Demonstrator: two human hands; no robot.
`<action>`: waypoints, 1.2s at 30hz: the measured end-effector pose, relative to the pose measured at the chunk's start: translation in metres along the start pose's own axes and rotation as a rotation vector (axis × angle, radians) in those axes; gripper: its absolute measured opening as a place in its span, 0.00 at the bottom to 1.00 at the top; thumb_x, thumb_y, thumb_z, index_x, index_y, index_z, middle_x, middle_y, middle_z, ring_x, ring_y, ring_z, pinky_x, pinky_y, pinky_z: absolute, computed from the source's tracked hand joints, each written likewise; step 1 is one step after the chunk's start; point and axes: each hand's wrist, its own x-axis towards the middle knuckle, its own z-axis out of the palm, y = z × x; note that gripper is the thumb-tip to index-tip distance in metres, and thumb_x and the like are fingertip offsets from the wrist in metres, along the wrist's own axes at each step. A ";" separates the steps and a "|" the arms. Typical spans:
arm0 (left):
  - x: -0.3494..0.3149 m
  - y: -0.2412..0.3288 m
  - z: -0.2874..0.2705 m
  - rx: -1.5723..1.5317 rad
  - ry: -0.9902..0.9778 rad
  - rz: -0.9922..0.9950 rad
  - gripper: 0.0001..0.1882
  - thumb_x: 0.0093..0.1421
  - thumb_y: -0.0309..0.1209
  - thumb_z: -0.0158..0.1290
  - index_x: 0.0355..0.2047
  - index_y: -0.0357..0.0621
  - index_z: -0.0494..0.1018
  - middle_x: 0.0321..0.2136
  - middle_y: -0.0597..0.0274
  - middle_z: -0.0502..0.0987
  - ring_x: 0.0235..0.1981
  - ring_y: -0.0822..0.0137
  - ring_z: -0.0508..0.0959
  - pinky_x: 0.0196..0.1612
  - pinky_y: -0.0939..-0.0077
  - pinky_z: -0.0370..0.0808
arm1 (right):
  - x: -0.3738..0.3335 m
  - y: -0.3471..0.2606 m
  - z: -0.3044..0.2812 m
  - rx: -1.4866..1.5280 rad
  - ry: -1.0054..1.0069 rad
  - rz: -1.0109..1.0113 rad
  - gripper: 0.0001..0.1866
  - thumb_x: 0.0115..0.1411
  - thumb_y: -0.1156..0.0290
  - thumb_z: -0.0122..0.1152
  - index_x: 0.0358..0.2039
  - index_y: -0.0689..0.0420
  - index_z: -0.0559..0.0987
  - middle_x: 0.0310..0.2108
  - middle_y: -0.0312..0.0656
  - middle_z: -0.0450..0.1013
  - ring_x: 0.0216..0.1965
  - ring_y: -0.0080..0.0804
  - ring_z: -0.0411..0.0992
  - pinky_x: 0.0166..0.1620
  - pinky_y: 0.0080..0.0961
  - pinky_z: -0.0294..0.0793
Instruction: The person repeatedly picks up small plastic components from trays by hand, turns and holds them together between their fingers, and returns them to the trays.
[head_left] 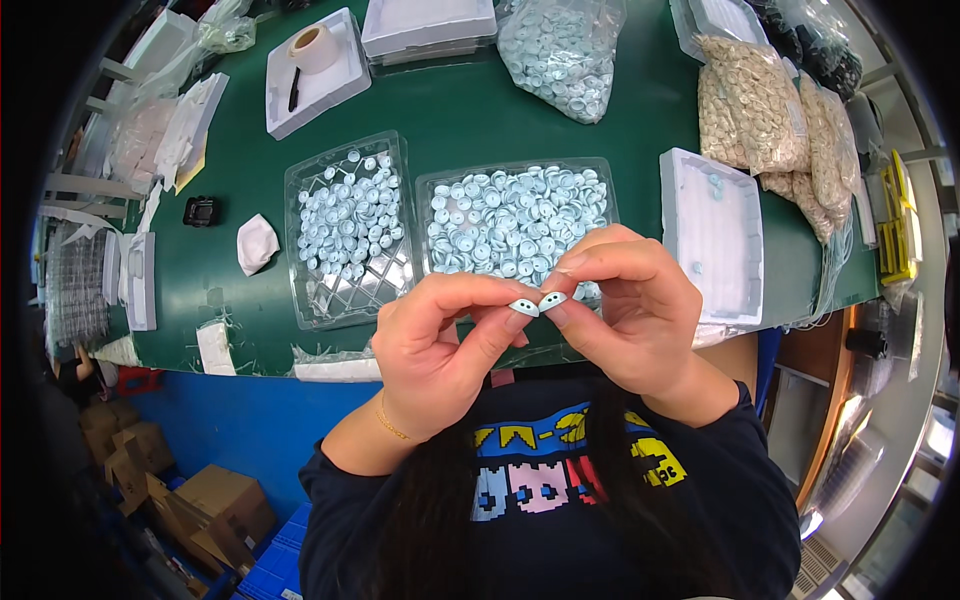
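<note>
My left hand (435, 345) pinches a small pale-blue button (524, 307) between thumb and fingers. In my right hand (635, 315) a second pale-blue button (552, 301) is pinched the same way. Both are tilted, dark holes showing, with their edges touching or almost touching. Just beyond my fingers lies a clear plastic tray (425, 190) heaped with pale-blue buttons (500, 215). Left of it, another clear tray (328, 312) holds a looser pile of similar buttons (350, 215), part of its ridged bottom bare. My right hand hides the first tray's near right corner.
To the right stands a white tray (712, 250) with a few buttons, beside bags of beige pieces (755, 105). At the back are a bag of blue buttons (560, 60) and a white tray (335, 95) with a tape roll and pen. A white cloth piece (257, 244) lies left.
</note>
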 end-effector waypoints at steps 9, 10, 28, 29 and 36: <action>0.007 -0.007 -0.004 0.233 -0.031 0.388 0.11 0.46 0.14 0.57 0.30 0.35 0.71 0.26 0.56 0.75 0.25 0.70 0.74 0.27 0.81 0.70 | -0.001 0.002 0.002 -0.113 0.034 -0.176 0.19 0.40 0.87 0.63 0.35 0.61 0.74 0.26 0.41 0.73 0.25 0.30 0.71 0.27 0.20 0.70; 0.007 -0.007 -0.004 0.249 -0.018 0.394 0.11 0.46 0.15 0.57 0.30 0.35 0.70 0.26 0.56 0.75 0.26 0.69 0.74 0.28 0.81 0.71 | -0.001 0.002 0.001 -0.150 0.025 -0.211 0.19 0.39 0.87 0.64 0.35 0.61 0.74 0.27 0.41 0.73 0.25 0.31 0.71 0.27 0.21 0.70; 0.004 -0.013 -0.007 0.287 0.005 0.491 0.12 0.46 0.16 0.57 0.32 0.36 0.70 0.26 0.55 0.75 0.26 0.65 0.75 0.27 0.78 0.71 | -0.001 0.001 0.003 -0.248 0.003 -0.329 0.22 0.36 0.87 0.66 0.35 0.59 0.74 0.27 0.40 0.72 0.25 0.32 0.71 0.26 0.22 0.70; 0.004 -0.013 -0.008 0.298 0.002 0.494 0.12 0.46 0.16 0.57 0.32 0.36 0.70 0.26 0.55 0.75 0.26 0.65 0.75 0.27 0.79 0.71 | -0.001 0.001 0.002 -0.244 0.000 -0.327 0.22 0.36 0.87 0.66 0.35 0.60 0.74 0.27 0.41 0.72 0.25 0.32 0.71 0.26 0.22 0.71; 0.005 -0.013 -0.007 0.259 0.001 0.476 0.12 0.45 0.15 0.58 0.31 0.36 0.69 0.27 0.55 0.75 0.27 0.66 0.74 0.28 0.79 0.71 | -0.002 0.003 0.002 -0.206 0.016 -0.304 0.21 0.37 0.87 0.66 0.35 0.61 0.74 0.27 0.41 0.72 0.25 0.31 0.71 0.26 0.22 0.70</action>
